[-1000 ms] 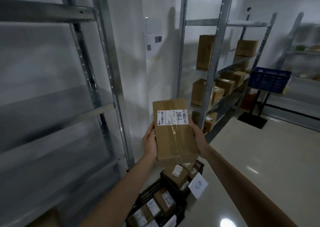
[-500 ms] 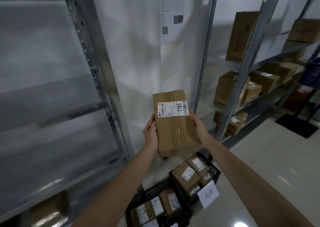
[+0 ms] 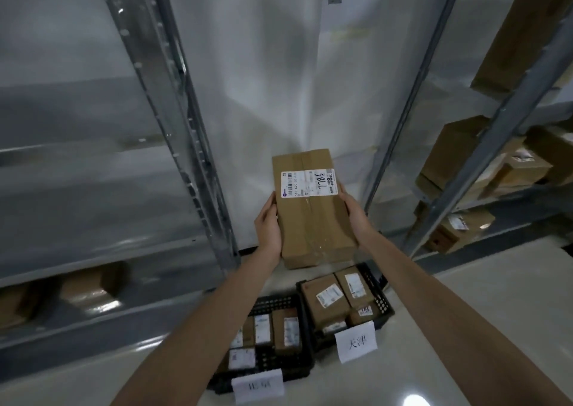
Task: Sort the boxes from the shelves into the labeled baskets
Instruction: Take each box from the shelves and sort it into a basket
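On the glossy pale floor (image 3: 483,328), between grey metal shelving racks (image 3: 198,170), sit two black plastic baskets (image 3: 383,305) with paper labels. Above them, the left hand (image 3: 269,226) and right hand (image 3: 356,215) grip opposite sides of a taped brown cardboard box (image 3: 313,216), arms outstretched.

A long brown cardboard box (image 3: 313,216), taped down its middle with a white shipping label (image 3: 308,182) near its far end, is gripped by its long sides between the left hand (image 3: 268,229) and right hand (image 3: 356,216). Below it on the floor sit the left basket (image 3: 279,301) and right basket (image 3: 384,300), both black mesh, paper-tagged in front and holding smaller labelled boxes (image 3: 324,303).
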### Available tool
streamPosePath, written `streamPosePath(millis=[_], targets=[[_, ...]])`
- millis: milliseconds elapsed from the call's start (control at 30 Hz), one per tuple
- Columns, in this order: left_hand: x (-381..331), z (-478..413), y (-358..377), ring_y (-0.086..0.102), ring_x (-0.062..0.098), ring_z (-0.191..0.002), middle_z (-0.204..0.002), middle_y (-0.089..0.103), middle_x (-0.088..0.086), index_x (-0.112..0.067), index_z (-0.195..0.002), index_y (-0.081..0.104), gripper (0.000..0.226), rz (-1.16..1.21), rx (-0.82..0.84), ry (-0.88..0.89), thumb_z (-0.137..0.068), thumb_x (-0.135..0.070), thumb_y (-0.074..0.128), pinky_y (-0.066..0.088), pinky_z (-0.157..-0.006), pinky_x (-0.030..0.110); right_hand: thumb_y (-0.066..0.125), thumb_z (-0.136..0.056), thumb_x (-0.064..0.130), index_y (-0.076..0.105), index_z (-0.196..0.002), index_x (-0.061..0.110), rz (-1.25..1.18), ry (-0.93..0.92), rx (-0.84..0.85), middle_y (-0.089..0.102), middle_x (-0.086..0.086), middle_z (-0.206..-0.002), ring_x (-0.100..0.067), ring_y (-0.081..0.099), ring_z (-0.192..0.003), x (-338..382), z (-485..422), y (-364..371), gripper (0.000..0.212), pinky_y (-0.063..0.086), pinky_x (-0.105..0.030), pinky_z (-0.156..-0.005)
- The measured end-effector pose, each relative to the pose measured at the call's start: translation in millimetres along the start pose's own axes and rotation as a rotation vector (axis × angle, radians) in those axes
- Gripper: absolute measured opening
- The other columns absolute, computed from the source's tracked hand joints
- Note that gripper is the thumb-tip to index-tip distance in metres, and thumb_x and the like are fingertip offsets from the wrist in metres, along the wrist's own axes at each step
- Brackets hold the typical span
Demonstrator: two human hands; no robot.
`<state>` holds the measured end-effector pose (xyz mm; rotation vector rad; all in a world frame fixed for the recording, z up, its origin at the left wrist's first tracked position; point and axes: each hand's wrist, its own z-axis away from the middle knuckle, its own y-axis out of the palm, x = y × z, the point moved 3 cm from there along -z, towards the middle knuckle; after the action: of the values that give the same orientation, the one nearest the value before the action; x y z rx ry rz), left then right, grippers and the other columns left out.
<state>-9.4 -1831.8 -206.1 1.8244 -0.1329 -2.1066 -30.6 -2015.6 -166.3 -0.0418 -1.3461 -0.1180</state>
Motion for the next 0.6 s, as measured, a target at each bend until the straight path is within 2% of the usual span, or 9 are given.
streamPosePath(millis=[67,133,200,267,333,400,500,600], targets=[[13,4,-4,0.062,0.015,-0.122,-0.133,0.066,-0.003,-0.026,-0.135,0.063,0.034,0.011,-0.05,-0.008,-0.104,-0.024,0.049,0.047,-0.109,0.042,0.036,-0.105,0.039,0.044,-0.146,0.029,0.016,0.016,0.06,0.06,-0.001,-0.13,-0.017,0.058,-0.115,-10,-7,-1,0.043,0.046,-0.028,-0.087],[25,11,-13,0.063,0.015,-0.119,-0.129,0.069,-0.003,-0.031,-0.129,0.066,0.03,0.014,-0.105,-0.017,-0.104,-0.027,0.051,0.049,-0.107,0.042,0.035,-0.106,0.036,0.046,-0.141,0.03,0.015,0.047,0.123,0.064,0.009,-0.117,-0.009,0.062,-0.104,-22,-9,3,0.037,0.048,-0.023,-0.077],[38,20,-29,0.066,0.019,-0.114,-0.123,0.071,-0.001,-0.036,-0.123,0.069,0.026,0.032,-0.198,-0.052,-0.103,-0.037,0.052,0.052,-0.102,0.044,0.037,-0.106,0.03,0.047,-0.14,0.029,-0.009,0.052,0.225,0.067,0.017,-0.112,0.0,0.067,-0.098,-36,-15,13,0.035,0.052,-0.015,-0.072],[52,28,-47,0.067,0.022,-0.11,-0.119,0.072,0.003,-0.03,-0.126,0.069,0.037,0.028,-0.282,-0.087,-0.098,-0.049,0.054,0.053,-0.098,0.047,0.039,-0.106,0.025,0.05,-0.136,0.029,-0.014,0.084,0.29,0.071,0.02,-0.104,0.003,0.069,-0.092,-51,-22,25,0.032,0.053,-0.013,-0.068],[66,35,-68,0.066,0.024,-0.11,-0.12,0.071,0.005,-0.024,-0.128,0.066,0.049,0.014,-0.356,-0.113,-0.091,-0.055,0.058,0.054,-0.097,0.047,0.043,-0.104,0.022,0.054,-0.131,0.028,-0.014,0.13,0.327,0.073,0.015,-0.103,-0.004,0.071,-0.094,-70,-28,41,0.029,0.054,-0.016,-0.069],[79,40,-87,0.066,0.024,-0.109,-0.121,0.07,0.008,-0.019,-0.128,0.065,0.045,0.041,-0.401,-0.11,-0.091,-0.045,0.064,0.056,-0.089,0.04,0.047,-0.102,0.024,0.055,-0.135,0.025,0.018,0.181,0.391,0.071,0.003,-0.114,-0.017,0.068,-0.107,-90,-33,57,0.033,0.054,-0.024,-0.078],[104,43,-120,0.067,0.022,-0.108,-0.121,0.07,0.008,-0.014,-0.129,0.062,0.037,0.068,-0.455,-0.109,-0.095,-0.027,0.067,0.056,-0.078,0.028,0.056,-0.096,0.023,0.053,-0.133,0.024,0.079,0.225,0.447,0.068,-0.001,-0.115,-0.017,0.067,-0.1,-118,-42,83,0.037,0.054,-0.025,-0.077],[139,40,-151,0.068,0.029,-0.108,-0.117,0.071,0.011,-0.005,-0.122,0.062,0.038,0.082,-0.512,-0.136,-0.09,-0.024,0.071,0.058,-0.085,0.04,0.058,-0.094,0.021,0.054,-0.136,0.02,0.113,0.261,0.526,0.069,-0.003,-0.117,-0.016,0.069,-0.099,-155,-55,104,0.043,0.054,-0.022,-0.074]])
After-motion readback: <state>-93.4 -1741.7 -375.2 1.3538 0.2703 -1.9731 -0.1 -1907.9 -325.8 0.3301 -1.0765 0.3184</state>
